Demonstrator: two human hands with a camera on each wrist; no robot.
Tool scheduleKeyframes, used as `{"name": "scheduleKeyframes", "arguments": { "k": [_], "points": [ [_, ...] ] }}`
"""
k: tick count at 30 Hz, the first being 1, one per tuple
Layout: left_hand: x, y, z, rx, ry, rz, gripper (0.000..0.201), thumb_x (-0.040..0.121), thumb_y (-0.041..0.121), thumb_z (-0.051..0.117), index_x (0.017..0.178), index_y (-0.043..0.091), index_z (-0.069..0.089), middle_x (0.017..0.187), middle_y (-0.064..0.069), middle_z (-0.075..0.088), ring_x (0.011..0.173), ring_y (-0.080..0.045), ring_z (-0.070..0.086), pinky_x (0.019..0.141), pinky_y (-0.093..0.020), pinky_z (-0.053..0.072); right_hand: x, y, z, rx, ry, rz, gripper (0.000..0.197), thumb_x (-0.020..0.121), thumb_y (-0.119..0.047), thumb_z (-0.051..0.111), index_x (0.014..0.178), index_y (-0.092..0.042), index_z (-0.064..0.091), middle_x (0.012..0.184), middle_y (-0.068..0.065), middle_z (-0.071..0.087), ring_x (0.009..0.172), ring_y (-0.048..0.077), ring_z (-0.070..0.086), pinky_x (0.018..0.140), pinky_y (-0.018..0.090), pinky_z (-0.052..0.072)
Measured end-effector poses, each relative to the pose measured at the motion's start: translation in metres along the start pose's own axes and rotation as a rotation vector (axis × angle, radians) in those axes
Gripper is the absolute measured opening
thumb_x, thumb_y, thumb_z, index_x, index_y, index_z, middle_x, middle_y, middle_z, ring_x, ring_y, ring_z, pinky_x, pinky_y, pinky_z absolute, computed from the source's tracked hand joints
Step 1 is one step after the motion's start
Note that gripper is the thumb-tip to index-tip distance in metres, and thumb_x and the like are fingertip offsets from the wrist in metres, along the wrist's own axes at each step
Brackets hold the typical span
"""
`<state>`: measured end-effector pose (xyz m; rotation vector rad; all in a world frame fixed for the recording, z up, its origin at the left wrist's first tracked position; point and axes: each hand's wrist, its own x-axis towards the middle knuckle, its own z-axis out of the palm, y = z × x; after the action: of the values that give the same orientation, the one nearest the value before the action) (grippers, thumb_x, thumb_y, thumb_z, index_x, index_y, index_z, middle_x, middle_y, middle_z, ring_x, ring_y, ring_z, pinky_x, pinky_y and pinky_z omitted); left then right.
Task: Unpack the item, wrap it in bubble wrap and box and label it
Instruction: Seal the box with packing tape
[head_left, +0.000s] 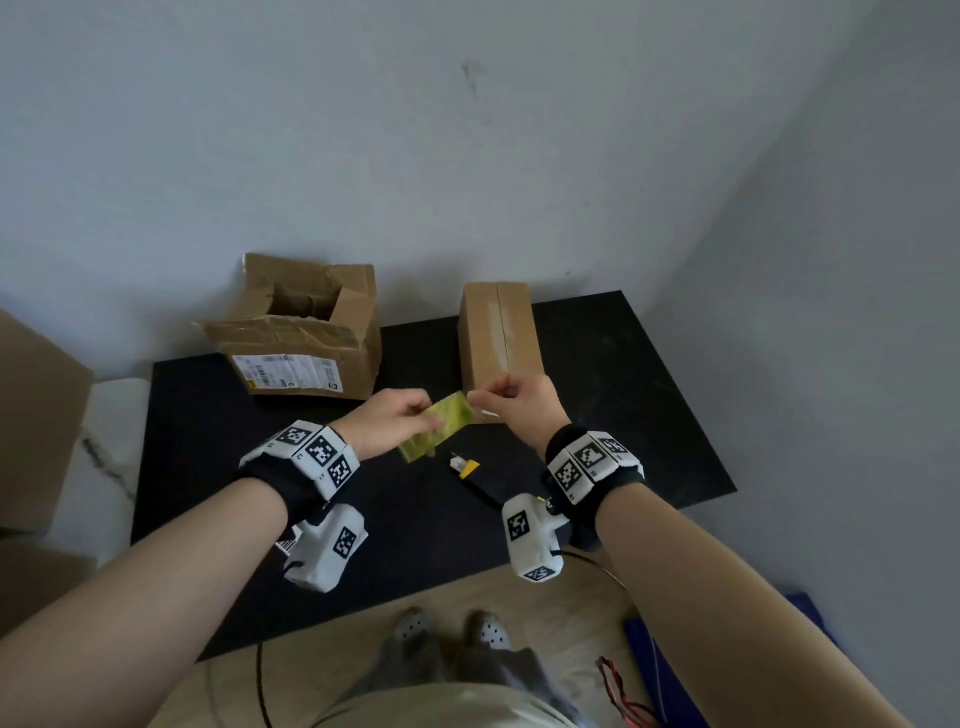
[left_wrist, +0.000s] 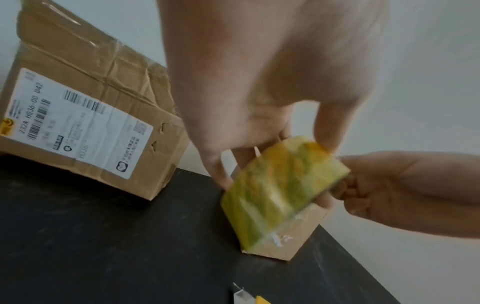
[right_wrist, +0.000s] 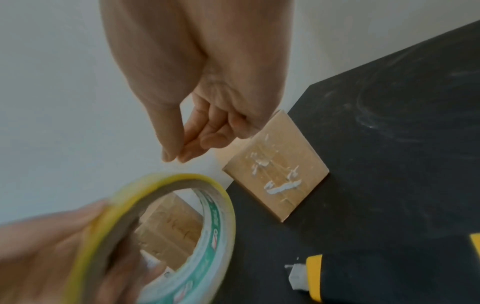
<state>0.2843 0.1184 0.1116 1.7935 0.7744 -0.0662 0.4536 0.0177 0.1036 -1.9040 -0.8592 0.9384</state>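
Sealing step, looks like: left hand (head_left: 387, 423) grips the tape roll (head_left: 441, 426) mid-frame, right hand (head_left: 519, 402) pinches its end (blurry). Next: stretch it over the closed box (head_left: 498, 332).

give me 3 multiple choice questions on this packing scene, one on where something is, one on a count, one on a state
1. Where does the utility knife lie?
A. on the black table, near the person
B. inside the opened box
C. on top of the sealed box

2. How many cardboard boxes stand on the black table?
A. one
B. two
C. four

3. What state is the box with the shipping label in?
A. taped shut
B. flattened
C. open on top, flaps torn

Answers:
1. A, the head view shows it on the tabletop below the roll of tape, which the left hand holds while the right hand pinches at its edge.
2. B, the labelled box and the narrow sealed box are the only ones on it.
3. C, its dark inside shows between crumpled flaps.
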Motion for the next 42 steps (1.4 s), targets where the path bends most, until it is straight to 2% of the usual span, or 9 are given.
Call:
{"name": "scheduleKeyframes", "arguments": {
  "k": [4,9,13,18,22,25,31,35,42],
  "points": [
    [0.002,0.001,0.004,-0.122,-0.020,-0.065,0.019,0.087,0.015,0.062,0.093,-0.004,0.064,0.091,-0.014,0.067,0.089,-0.024,0.064,0.080,-0.028,0.047,0.001,0.002,-0.015,-0.062,-0.033,-0.021,0.011,0.080,-0.018,0.074,0.073,-0.014,0.067,0.073,-0.005,0.063,0.073,0.006,0.059,0.073,0.020,0.050],
    [0.008,-0.011,0.006,0.197,0.099,-0.096,0.040,0.085,0.044,0.062,0.087,0.004,0.068,0.079,-0.011,0.070,0.075,-0.023,0.068,0.069,-0.032,0.052,0.002,0.001,-0.034,-0.057,0.006,-0.016,0.010,0.080,-0.017,0.073,0.077,-0.010,0.068,0.075,-0.002,0.065,0.071,0.007,0.061,0.070,0.018,0.051],
    [0.012,-0.012,0.008,0.096,0.099,-0.076,0.034,0.088,0.036,0.060,0.085,0.002,0.068,0.080,-0.009,0.069,0.080,-0.023,0.068,0.072,-0.033,0.052,0.003,0.007,-0.048,-0.049,0.068,0.048,0.011,0.082,-0.020,0.072,0.075,-0.013,0.066,0.072,-0.005,0.063,0.070,0.002,0.058,0.067,0.015,0.045],
    [0.018,-0.015,0.003,0.275,0.276,-0.148,0.050,0.086,0.047,0.059,0.055,0.007,0.055,0.049,-0.004,0.049,0.052,-0.016,0.051,0.056,-0.027,0.039,0.008,0.017,-0.076,0.001,0.145,0.125,0.007,0.082,-0.020,0.071,0.080,-0.014,0.069,0.084,0.000,0.068,0.087,0.012,0.063,0.073,0.019,0.048],
    [0.032,-0.005,0.002,0.312,0.323,-0.111,0.055,0.084,0.050,0.060,0.048,0.010,0.048,0.046,-0.003,0.042,0.048,-0.016,0.045,0.053,-0.026,0.035,0.015,0.028,-0.086,0.060,0.169,0.265,0.009,0.079,-0.021,0.074,0.074,-0.017,0.069,0.086,0.001,0.068,0.084,0.010,0.058,0.093,0.037,0.049],
    [0.043,-0.001,0.001,0.401,0.348,-0.102,0.058,0.081,0.053,0.061,0.045,0.012,0.043,0.045,-0.003,0.038,0.048,-0.019,0.044,0.054,-0.032,0.036,0.021,0.033,-0.088,0.077,0.191,0.319,0.009,0.078,-0.022,0.075,0.073,-0.018,0.068,0.085,-0.002,0.067,0.096,0.014,0.058,0.099,0.041,0.046],
    [0.059,0.012,-0.001,0.472,0.359,-0.112,0.059,0.081,0.053,0.062,0.059,-0.002,0.065,0.056,-0.016,0.058,0.060,-0.028,0.060,0.059,-0.038,0.048,0.033,0.037,-0.091,0.063,0.199,0.427,0.018,0.071,-0.032,0.080,0.075,-0.019,0.068,0.091,0.004,0.071,0.096,0.021,0.065,0.092,0.041,0.052],
    [0.063,0.015,0.001,0.490,0.356,-0.126,0.058,0.080,0.054,0.063,0.055,0.002,0.061,0.051,-0.009,0.052,0.053,-0.021,0.054,0.055,-0.033,0.043,0.036,0.041,-0.090,0.031,0.219,0.470,0.022,0.068,-0.035,0.082,0.073,-0.019,0.069,0.093,0.004,0.071,0.098,0.020,0.064,0.092,0.040,0.051],
    [0.059,0.005,0.002,0.480,0.357,-0.148,0.062,0.076,0.058,0.064,0.061,-0.002,0.066,0.063,-0.017,0.065,0.062,-0.028,0.063,0.061,-0.038,0.051,0.039,0.043,-0.086,0.026,0.204,0.453,0.020,0.071,-0.033,0.080,0.067,-0.020,0.066,0.079,-0.004,0.063,0.089,0.013,0.058,0.086,0.033,0.049]
  ]
}}
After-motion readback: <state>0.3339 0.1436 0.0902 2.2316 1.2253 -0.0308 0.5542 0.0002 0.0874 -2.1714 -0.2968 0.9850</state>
